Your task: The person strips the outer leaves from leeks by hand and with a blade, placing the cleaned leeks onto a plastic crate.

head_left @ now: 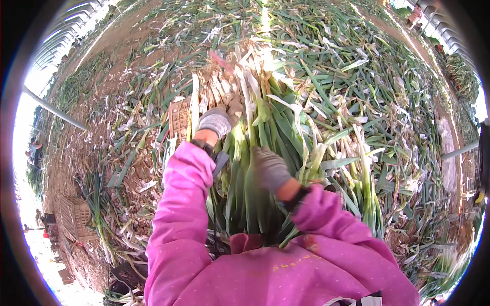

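Note:
A thick bunch of leeks [278, 127] lies in front of me, pale root ends away from me and green leaves toward my body. My left hand [216, 121], in a grey glove, is closed around leek stalks near their pale ends. Lower and to the right, my gloved right hand [270, 168] is over the green leaves; motion smears its fingers, so its grip does not show. Beyond my left hand, a blurred pinkish-red thing [220, 61] crosses the root ends. Part of a brown plastic crate [178, 120] shows beside the bunch.
Stripped leaves [352, 71] litter the ground all around. More leeks [366, 176] lie at my right. A slatted crate [76, 218] stands at the left. Metal poles [53, 108] slant in from both sides. A person [414, 16] is far off at the upper right.

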A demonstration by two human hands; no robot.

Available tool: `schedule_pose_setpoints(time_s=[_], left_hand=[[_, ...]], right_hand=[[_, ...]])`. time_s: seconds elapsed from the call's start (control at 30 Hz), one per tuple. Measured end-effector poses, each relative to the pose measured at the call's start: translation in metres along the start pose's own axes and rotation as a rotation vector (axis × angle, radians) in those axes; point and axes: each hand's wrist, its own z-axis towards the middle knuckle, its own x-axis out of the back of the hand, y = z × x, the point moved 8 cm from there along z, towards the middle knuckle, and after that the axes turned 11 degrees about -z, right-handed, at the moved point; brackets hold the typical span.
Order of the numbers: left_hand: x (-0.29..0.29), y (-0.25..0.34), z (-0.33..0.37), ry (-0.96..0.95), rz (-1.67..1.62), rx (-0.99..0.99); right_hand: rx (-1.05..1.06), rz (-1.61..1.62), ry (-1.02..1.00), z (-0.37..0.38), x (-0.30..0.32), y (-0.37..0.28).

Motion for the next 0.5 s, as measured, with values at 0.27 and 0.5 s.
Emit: schedule_pose_setpoints(time_s=[0.27,0.5], left_hand=[[0.021,-0.006,0.051,0.054,-0.059,0.055],[0.01,0.01,-0.042,-0.089,0.047,-0.065]], right_hand=[[-0.25,-0.013,-0.293,0.023,-0.045,-0.001],[-0.363,0.247,-0.483,0.007,-0.038,0.02]])
